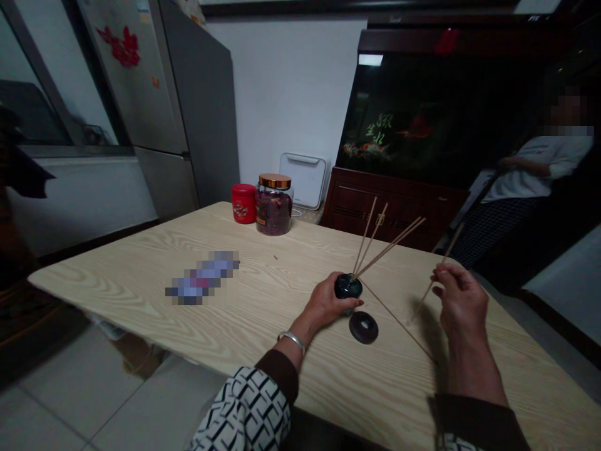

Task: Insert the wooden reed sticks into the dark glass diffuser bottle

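Note:
My left hand [331,298] wraps round a small dark, glossy pot [348,286] on the table. Several thin sticks [369,235] rise from the pot's mouth and fan out to the upper right. One more stick [399,319] slants down from the pot toward the tabletop at the lower right. Between the fingertips of my right hand [462,297], another thin stick [428,291] is pinched, tilted and apart from the pot. A round dark brown disc with a pale centre [364,327] lies just in front of the pot.
On the pale wooden table [154,244] stand a red canister [243,203] and a copper-lidded jar [274,207]. A blurred flat item [203,277] lies left of centre. Behind are a fish tank [413,113], a fridge [201,106] and a standing person [530,169].

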Action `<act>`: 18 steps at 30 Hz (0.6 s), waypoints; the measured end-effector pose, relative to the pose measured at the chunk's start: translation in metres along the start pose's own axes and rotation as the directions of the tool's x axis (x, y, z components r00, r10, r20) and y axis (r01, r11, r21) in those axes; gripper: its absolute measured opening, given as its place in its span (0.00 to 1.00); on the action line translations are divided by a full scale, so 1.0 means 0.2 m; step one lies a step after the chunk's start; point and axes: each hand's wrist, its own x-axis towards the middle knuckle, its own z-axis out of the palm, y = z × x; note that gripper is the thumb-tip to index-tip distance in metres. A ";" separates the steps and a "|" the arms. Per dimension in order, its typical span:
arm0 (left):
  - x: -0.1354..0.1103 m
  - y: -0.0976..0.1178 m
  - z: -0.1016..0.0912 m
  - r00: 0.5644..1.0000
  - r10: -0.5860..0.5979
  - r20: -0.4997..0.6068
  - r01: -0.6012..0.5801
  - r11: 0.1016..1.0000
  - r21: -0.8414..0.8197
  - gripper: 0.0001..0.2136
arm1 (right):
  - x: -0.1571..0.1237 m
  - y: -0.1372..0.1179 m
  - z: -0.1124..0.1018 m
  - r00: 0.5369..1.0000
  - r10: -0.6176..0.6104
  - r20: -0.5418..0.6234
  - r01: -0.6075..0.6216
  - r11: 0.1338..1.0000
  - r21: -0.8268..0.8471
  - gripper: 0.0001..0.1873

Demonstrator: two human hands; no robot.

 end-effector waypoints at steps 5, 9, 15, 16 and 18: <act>0.00 0.01 0.00 1.000 -0.015 -0.010 0.015 1.000 -0.004 0.30 | -0.01 -0.09 -0.02 0.997 0.081 -0.014 -0.063 0.864 0.500 0.08; 0.00 0.01 0.00 1.000 -0.012 -0.006 0.012 1.000 -0.005 0.29 | -0.10 -0.14 0.08 0.993 0.046 0.113 -0.100 0.835 0.540 0.11; 0.00 0.00 0.01 1.000 -0.013 -0.004 0.013 1.000 -0.002 0.31 | -0.29 -0.22 0.28 0.975 -0.201 0.098 0.150 0.912 0.382 0.11; 0.01 -0.01 0.01 1.000 -0.010 -0.006 0.010 1.000 0.004 0.31 | -0.31 -0.23 0.30 0.969 -0.236 0.071 0.197 0.915 0.353 0.11; 0.01 -0.01 0.01 1.000 -0.003 -0.012 0.003 1.000 0.019 0.31 | -0.33 -0.25 0.31 0.957 -0.288 0.035 0.266 0.919 0.291 0.12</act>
